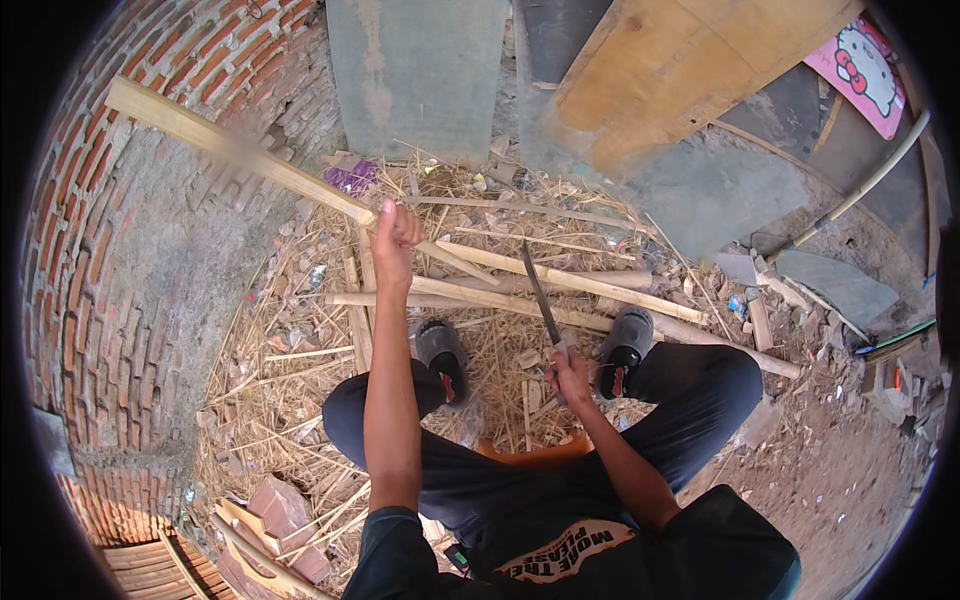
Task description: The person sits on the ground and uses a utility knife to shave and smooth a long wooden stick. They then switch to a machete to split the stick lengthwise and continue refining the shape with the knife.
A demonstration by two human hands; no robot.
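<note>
My left hand (398, 228), on an outstretched arm, is closed round a long pale bamboo slat (240, 152). The slat slants up to the far left in front of the brick wall, and its short end points down toward the poles on the ground. In front of my right knee, my right hand (570, 378) grips a machete (541, 295) by its handle. Its dark narrow blade points away from me, apart from the slat in my left hand. Several bamboo poles and split strips (600, 282) lie crosswise just beyond my shoes.
Dry straw and bamboo shavings (490, 370) cover the ground round my feet. A brick wall (120, 310) rises on the left. Grey sheets (420, 80), a brown wooden panel (690, 70) and a pink board (862, 75) lean at the back. Rubble (815, 330) lies right; I sit low, knees apart.
</note>
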